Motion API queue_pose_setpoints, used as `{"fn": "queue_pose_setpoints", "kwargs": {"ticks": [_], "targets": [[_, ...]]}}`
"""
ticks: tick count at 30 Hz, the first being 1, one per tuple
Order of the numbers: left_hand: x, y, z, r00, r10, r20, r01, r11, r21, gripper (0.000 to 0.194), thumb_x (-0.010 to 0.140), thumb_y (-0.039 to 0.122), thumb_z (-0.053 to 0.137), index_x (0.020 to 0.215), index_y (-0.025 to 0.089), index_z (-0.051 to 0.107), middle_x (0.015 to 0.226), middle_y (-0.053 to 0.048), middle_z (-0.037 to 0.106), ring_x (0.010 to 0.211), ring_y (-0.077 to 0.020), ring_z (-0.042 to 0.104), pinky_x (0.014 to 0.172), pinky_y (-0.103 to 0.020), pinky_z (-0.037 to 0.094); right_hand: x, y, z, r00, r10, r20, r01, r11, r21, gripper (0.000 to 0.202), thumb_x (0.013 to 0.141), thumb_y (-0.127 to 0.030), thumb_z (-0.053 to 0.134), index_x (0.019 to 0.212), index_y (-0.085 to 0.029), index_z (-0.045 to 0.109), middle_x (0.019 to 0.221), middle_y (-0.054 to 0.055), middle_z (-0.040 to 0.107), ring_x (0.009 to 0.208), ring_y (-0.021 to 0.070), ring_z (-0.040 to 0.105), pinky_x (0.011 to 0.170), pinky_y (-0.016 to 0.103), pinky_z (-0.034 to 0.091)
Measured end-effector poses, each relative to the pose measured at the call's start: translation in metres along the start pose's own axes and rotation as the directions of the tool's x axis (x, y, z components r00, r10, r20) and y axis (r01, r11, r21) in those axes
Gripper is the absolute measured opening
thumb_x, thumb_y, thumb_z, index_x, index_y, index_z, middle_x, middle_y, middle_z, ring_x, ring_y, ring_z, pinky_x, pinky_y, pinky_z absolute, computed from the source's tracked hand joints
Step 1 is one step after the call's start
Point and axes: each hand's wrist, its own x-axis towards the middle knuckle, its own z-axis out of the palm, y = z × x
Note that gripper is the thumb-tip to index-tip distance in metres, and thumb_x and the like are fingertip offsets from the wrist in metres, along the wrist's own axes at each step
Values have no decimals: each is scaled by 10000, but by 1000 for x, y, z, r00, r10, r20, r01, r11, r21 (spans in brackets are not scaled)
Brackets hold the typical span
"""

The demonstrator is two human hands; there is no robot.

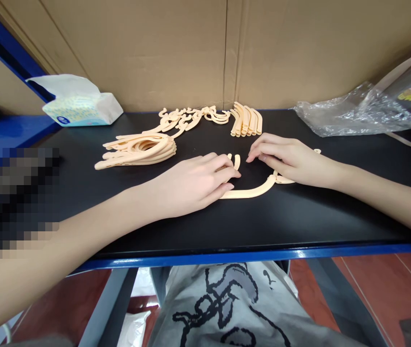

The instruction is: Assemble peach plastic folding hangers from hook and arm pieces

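Note:
Beige curved plastic pieces lie on the black tabletop. My left hand (205, 180) rests over the left part of a curved beige piece (248, 193), its fingers bent and apart, palm down. My right hand (292, 156) hovers over the right end of that piece and smaller parts beside it, its fingers loosely bent; whatever lies beneath the palm is hidden. A short beige strip (237, 161) stands out just beyond my left fingertips. Neither hand visibly grips anything.
A stack of beige hanger-like pieces (143, 152) lies at left. Small hooked parts (179, 119) and a bundle of short bent pieces (246, 120) lie at the back. A tissue pack (82, 108) stands back left, a clear plastic bag (357, 113) back right. The blue table edge (227, 258) runs in front.

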Motion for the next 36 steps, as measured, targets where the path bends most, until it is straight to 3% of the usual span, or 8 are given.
{"fn": "queue_pose_setpoints", "kwargs": {"ticks": [8, 13, 22, 27, 29, 32, 36], "targets": [[-1, -1, 0, 1000, 4, -5, -4, 1000, -10, 380, 1070, 284, 344, 1289, 126, 611, 1260, -117, 612, 1089, -240, 600, 950, -373, 487, 1, -1, -2, 1000, 12, -2, -12, 999, -35, 279, 990, -194, 397, 1062, -190, 666, 1094, 96, 638, 998, 195, 636, 868, 340, 498], [-1, 0, 0, 1000, 6, -6, -6, 1000, -26, 377, 1067, 291, 356, 1293, 124, 608, 1257, -116, 612, 1085, -246, 600, 950, -388, 488, 2, -2, -5, 989, 139, -54, -143, 986, -82, 247, 967, -300, 471, 1062, -189, 670, 1067, 100, 659, 872, 205, 643, 780, 352, 497], [-1, 1, -2, 1000, 5, 9, -4, 1000, -20, 379, 1067, 298, 359, 1314, 139, 598, 1273, -117, 606, 1093, -240, 600, 962, -377, 479, 3, 0, -6, 891, 441, -111, -444, 896, -4, 379, 846, -545, 646, 996, -197, 669, 691, -11, 646, 551, 140, 545, 619, 311, 406], [-1, 1, -1, 1000, 1, 18, -1, 1000, -19, 392, 1066, 331, 370, 1327, 138, 590, 1277, -119, 598, 1089, -252, 600, 947, -393, 489, 4, -5, -11, 845, 528, -82, -526, 849, 51, 332, 917, -536, 568, 853, -217, 632, 506, -52, 586, 452, 120, 512, 595, 299, 388], [-1, 1, -1, 1000, 1, 21, -1, 1000, -19, 399, 1064, 351, 380, 1329, 135, 586, 1278, -120, 593, 1092, -257, 597, 950, -403, 490, 4, -5, -11, 843, 535, -54, -525, 840, 138, 314, 936, -509, 554, 833, -216, 596, 509, -53, 599, 414, 104, 488, 572, 292, 396], [0, 1, -1, 1000, -3, 20, 3, 1000, -18, 399, 1064, 354, 381, 1325, 132, 585, 1278, -123, 591, 1096, -259, 594, 958, -408, 489, 3, -5, -11, 876, 482, 26, -471, 840, 268, 292, 919, -504, 593, 870, -215, 595, 545, -48, 614, 442, 104, 499, 552, 281, 409], [0, 2, -2, 1000, -4, 19, 4, 1000, -13, 391, 1062, 349, 382, 1313, 136, 592, 1258, -123, 597, 1079, -259, 595, 925, -394, 492, 2, -6, -13, 936, 319, 146, -347, 905, 246, 359, 894, -565, 610, 979, -219, 657, 640, -32, 635, 560, 123, 540, 570, 277, 410]]}}
